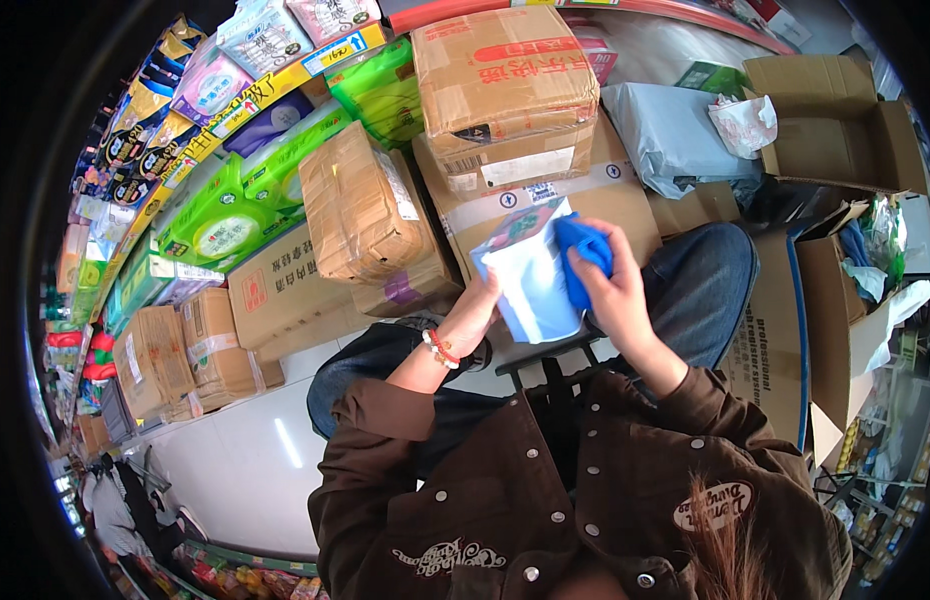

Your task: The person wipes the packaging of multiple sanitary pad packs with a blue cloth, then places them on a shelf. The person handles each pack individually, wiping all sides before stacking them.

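My left hand point(477, 308) grips the left side of a light blue and white box-shaped package point(533, 285), held tilted above my lap. Its top face carries a coloured print. In my right hand point(617, 295) is a bunched blue cloth point(583, 262), pressed against the package's right side. The fingers of the right hand wrap round the cloth. A red and white bead bracelet point(441, 350) circles my left wrist. Most of my left fingers are hidden behind the package.
Ahead of me stand taped cardboard boxes point(505, 75), with another carton point(360, 205) to their left. Shelves with green tissue packs point(220, 225) line the left. A grey plastic bag point(675, 135) and an open carton point(835, 130) lie at the far right. My knees flank the package.
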`<state>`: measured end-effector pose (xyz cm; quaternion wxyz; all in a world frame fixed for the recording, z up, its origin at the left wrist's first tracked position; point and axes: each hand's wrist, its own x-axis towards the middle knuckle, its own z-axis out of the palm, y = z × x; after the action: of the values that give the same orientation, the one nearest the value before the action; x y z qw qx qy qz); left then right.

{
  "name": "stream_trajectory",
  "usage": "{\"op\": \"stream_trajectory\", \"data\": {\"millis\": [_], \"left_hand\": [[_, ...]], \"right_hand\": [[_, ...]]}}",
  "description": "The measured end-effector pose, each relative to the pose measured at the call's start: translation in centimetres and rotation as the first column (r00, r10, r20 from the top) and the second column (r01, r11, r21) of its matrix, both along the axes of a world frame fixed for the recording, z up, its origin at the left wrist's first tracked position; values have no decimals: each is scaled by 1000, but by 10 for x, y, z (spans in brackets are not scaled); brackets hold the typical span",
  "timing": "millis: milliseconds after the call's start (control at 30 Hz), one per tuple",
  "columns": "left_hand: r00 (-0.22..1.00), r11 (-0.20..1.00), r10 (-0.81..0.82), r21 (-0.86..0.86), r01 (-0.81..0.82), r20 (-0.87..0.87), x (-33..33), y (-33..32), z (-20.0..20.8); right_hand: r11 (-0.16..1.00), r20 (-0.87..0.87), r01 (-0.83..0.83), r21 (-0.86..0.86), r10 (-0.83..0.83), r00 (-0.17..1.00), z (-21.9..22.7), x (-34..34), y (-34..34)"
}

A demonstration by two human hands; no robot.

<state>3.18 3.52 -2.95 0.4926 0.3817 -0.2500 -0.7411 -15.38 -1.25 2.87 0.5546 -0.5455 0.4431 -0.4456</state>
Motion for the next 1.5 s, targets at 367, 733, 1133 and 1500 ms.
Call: {"op": "stream_trajectory", "data": {"millis": [367, 733, 1133, 1500], "left_hand": [[967, 999, -35, 7, 38, -252, 12, -2, -19], [969, 996, 9, -86, -32, -247, 4, -6, -12], [980, 990, 107, -71, -120, -171, 16, -11, -15], [966, 992, 124, 37, -118, -229, 13, -17, -21]], "right_hand": [[559, -586, -546, -624, 127, 800, 20, 28, 35], [433, -589, -650, -624, 286, 756, 21, 38, 29], [628, -588, -409, -662, -97, 803, 65, -16, -26], [567, -699, -612, -551, 86, 710, 34, 22, 41]]}}
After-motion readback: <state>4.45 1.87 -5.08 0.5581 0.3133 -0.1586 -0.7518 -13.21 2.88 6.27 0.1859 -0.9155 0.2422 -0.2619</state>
